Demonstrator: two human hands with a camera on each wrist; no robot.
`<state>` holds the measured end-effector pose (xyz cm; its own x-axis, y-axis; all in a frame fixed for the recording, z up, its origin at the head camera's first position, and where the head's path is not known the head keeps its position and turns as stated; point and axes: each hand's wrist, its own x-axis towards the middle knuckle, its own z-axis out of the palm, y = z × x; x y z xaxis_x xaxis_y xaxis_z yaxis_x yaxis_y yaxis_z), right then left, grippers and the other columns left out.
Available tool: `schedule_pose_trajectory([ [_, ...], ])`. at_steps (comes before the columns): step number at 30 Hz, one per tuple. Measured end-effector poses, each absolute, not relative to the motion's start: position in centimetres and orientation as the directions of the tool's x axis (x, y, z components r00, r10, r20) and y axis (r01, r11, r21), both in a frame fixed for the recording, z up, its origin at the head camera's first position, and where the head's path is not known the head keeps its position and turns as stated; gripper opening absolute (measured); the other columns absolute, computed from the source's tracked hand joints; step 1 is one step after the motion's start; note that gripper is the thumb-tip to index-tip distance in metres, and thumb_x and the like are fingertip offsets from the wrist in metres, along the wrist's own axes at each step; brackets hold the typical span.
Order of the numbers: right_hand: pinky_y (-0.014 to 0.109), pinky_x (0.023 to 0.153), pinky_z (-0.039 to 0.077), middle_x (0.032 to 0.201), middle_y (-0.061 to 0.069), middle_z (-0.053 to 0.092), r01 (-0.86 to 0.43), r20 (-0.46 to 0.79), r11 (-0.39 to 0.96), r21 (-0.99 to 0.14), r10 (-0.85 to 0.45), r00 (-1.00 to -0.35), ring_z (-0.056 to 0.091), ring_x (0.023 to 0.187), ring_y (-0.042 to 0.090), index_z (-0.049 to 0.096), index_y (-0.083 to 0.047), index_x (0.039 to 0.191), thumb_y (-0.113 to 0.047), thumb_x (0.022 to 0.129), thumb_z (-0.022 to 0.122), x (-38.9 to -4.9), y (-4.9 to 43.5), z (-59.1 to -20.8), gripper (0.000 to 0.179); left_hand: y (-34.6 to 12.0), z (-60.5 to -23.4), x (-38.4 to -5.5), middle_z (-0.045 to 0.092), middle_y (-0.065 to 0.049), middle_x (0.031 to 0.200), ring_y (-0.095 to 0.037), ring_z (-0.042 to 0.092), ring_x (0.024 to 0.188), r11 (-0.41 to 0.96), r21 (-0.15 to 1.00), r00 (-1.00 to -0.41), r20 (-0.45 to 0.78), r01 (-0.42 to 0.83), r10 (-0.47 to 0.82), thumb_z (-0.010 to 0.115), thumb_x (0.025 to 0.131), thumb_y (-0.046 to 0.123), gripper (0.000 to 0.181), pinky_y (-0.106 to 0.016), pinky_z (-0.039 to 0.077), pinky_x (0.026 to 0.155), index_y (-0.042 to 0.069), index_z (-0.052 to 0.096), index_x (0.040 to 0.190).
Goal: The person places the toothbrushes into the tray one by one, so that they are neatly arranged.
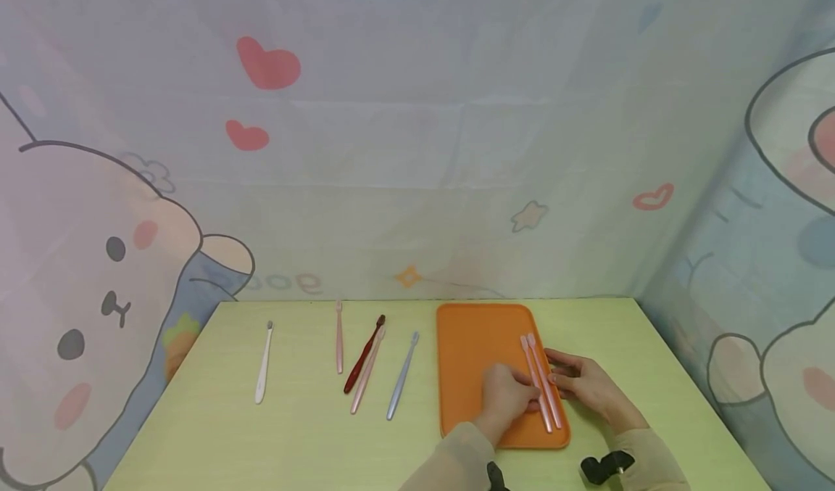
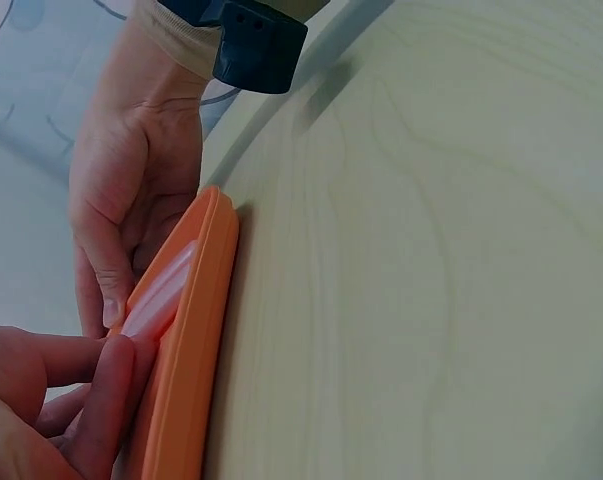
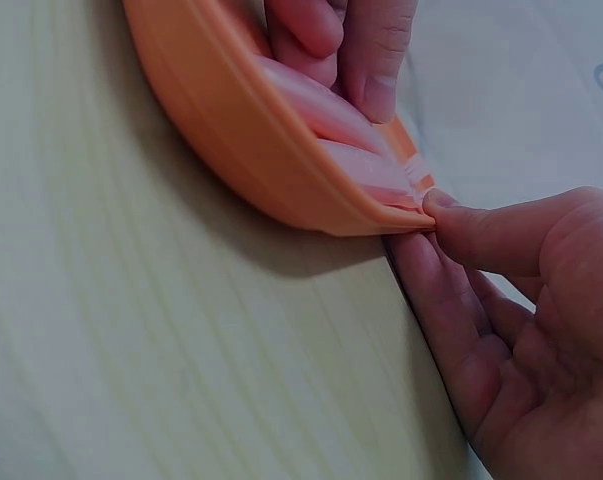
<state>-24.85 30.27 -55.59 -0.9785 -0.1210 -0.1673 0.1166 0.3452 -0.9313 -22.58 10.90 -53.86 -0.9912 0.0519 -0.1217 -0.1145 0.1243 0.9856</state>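
L hand (image 1: 505,397): thumb + fingers pinch the handle of the inner glossy pink toothbrush (image 1: 536,386). R hand (image 1: 590,386): thumb on top of the R rim of the orange rect. tray w/ rounded corners (image 1: 476,346), fingers outside/below; grip closed on rim.

Toothbrush pos.: in tray, along R side, approx. parallel to the outer glossy pink toothbrush (image 1: 545,382), which lies btwn it and the R rim. Both heads point to far end, handles to near end.

Tray pos.: R of centre on the pale yellow wood-grain table (image 1: 196,433).

Remaining units, on table L of tray, L to R: slim white toothbrush w/ grey head (image 1: 262,375), well apart; light-pink toothbrush (image 1: 339,342); dark-red toothbrush (image 1: 361,360), tilted; pale-pink toothbrush (image 1: 367,381), tilted, just beside dark-red unit (contact: can't tell); blue-grey toothbrush (image 1: 402,382), nearest tray.

Rear: pastel cloth backdrop w/ printed hearts (image 1: 391,114). Sleeves (image 1: 457,455): beige, both arms.
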Motion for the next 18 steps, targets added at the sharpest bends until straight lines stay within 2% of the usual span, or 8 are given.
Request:
schedule_pose_trajectory([
  [10,0.031,0.081,0.063,0.128,0.022,0.069,0.12,-0.172,0.357,-0.926,-0.119,-0.978,0.068,0.109,0.02,0.047,0.005,0.158,-0.005,0.104,0.068,-24.8,30.1,-55.4,0.058,10.3,-54.4,-22.9,0.067,-0.005,0.063,-0.017,0.07,0.051,0.157,0.984,-0.995,-0.088,-0.082,0.036,0.084,0.081,-0.011,0.014,-0.028,0.06,0.049,-0.002,0.074,0.077],
  [18,0.032,0.079,0.063,0.133,0.024,0.067,0.114,-0.168,0.388,-0.915,-0.108,-0.98,0.068,0.111,0.024,0.046,0.004,0.158,-0.009,0.104,0.07,-24.8,30.1,-55.2,0.061,8.7,-53.9,-23.9,0.07,-0.005,0.066,-0.02,0.071,0.054,0.123,0.988,-0.991,-0.102,-0.091,0.085,0.083,0.085,-0.005,0.01,-0.03,0.059,0.05,-0.002,0.078,0.093],
])
